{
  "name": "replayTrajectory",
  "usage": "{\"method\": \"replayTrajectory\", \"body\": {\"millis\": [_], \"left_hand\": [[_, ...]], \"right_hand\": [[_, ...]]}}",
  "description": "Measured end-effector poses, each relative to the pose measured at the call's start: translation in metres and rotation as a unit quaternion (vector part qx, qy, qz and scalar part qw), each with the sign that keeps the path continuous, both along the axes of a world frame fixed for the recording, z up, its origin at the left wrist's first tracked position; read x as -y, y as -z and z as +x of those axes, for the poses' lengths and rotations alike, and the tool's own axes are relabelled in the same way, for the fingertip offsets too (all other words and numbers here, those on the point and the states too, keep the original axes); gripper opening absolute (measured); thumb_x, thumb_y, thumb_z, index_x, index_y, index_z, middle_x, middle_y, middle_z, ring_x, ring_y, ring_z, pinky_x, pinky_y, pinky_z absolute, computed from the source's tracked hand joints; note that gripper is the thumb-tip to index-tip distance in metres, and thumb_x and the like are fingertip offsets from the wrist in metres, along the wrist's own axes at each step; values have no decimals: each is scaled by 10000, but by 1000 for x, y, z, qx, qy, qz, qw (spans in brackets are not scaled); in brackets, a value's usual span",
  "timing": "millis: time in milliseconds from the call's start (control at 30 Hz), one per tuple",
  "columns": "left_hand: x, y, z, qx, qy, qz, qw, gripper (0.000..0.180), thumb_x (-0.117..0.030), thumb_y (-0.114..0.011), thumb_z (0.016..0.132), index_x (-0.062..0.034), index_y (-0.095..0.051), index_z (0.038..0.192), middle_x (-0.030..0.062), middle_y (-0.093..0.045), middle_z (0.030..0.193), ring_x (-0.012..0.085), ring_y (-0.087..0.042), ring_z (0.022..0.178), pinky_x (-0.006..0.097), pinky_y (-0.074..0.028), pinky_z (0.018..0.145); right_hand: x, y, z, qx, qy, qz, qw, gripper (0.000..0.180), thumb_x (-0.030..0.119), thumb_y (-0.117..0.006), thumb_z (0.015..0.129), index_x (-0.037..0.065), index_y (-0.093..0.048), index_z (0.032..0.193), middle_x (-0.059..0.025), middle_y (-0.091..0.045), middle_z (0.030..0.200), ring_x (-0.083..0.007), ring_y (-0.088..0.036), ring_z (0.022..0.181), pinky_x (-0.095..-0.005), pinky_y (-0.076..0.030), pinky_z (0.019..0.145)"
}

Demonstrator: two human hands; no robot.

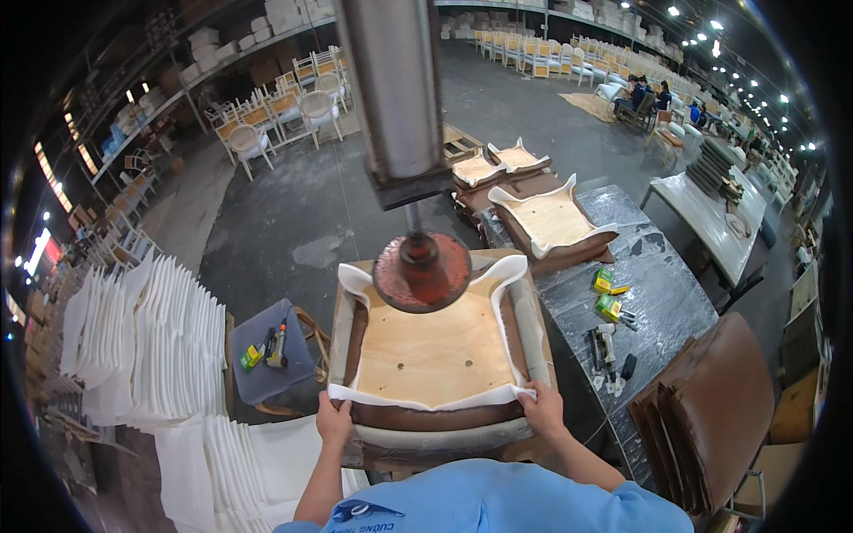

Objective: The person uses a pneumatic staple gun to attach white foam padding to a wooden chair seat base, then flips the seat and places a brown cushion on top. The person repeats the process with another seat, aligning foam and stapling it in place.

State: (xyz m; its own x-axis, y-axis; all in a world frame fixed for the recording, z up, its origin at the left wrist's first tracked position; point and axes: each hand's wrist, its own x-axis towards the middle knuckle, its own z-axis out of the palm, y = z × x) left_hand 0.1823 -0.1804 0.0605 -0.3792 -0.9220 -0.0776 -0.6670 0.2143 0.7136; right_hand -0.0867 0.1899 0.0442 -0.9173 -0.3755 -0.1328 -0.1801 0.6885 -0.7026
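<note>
In front of me a plywood seat panel (435, 342) lies face up, with white padding (431, 400) and brown leather (435, 417) standing up around its edges. All of it sits in a grey padded frame (444, 438). My left hand (334, 419) pinches the white padding at the near left corner. At the near right corner my right hand (542, 409) grips the same padding, fingers closed. Above the panel's far part hangs a round red press plate (421, 274) on a rod below a thick grey column (391, 98); it hides part of the plywood.
Stacked white padding sheets (151, 342) stand at left, near a stool (271, 351) holding a staple gun (280, 345). On the right, a plastic-covered table (649, 266) bears more padded panels (551, 218), staple boxes (609, 306) and staple guns (604, 351). Brown leather pieces (711, 400) lean near right.
</note>
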Motion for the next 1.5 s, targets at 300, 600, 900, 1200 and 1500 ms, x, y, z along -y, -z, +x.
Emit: {"method": "replayTrajectory", "body": {"millis": [300, 600, 900, 1200, 1500], "left_hand": [[-15, -56, 21, -225, -43, 80, 970, 347, 22, -775, 948, -28, -652, 1269, 78, -741, 1167, 193, -702, 1083, 374, -557, 987], [-79, -248, 1, -527, 66, 53, 846, 430, -215, -698, 1111, -47, -628, 1499, 113, -748, 1323, 236, -750, 1156, 383, -607, 1013], [-124, -129, -3, -536, -43, 93, 838, 695, -617, -381, 1184, -140, -528, 1668, 191, -717, 1366, 309, -695, 1273, 464, -555, 1117], [-152, -32, -29, -405, 99, 174, 892, 453, -362, -704, 1121, -48, -617, 1436, 153, -676, 1335, 296, -678, 1251, 442, -571, 1103], [-209, -179, -230, -392, 356, 4, 848, 880, -374, -871, 990, 54, -397, 1596, 254, -673, 1423, 352, -674, 1339, 466, -514, 1147]], "right_hand": [[-32, -63, -54, 1, -39, -310, 950, 221, 226, -847, 1000, 14, -799, 1038, -64, -770, 858, -159, -704, 793, -367, -537, 718], [-106, -302, -131, -117, -26, -469, 875, 208, 210, -854, 968, 26, -786, 1038, -39, -729, 936, -94, -645, 822, -270, -467, 717], [-102, -201, -185, -64, -85, -557, 824, 952, 685, -738, 1024, 1, -488, 1637, -32, -690, 1138, -132, -661, 1033, -313, -521, 835], [-122, -102, -150, 35, 218, -504, 835, 641, 546, -585, 1140, 41, -580, 1534, -96, -713, 1321, -257, -702, 1182, -425, -592, 972], [-242, -132, -240, 53, 267, -614, 740, 787, 672, -429, 1177, 6, -575, 1571, -161, -648, 1539, -336, -646, 1376, -490, -561, 1115]]}}
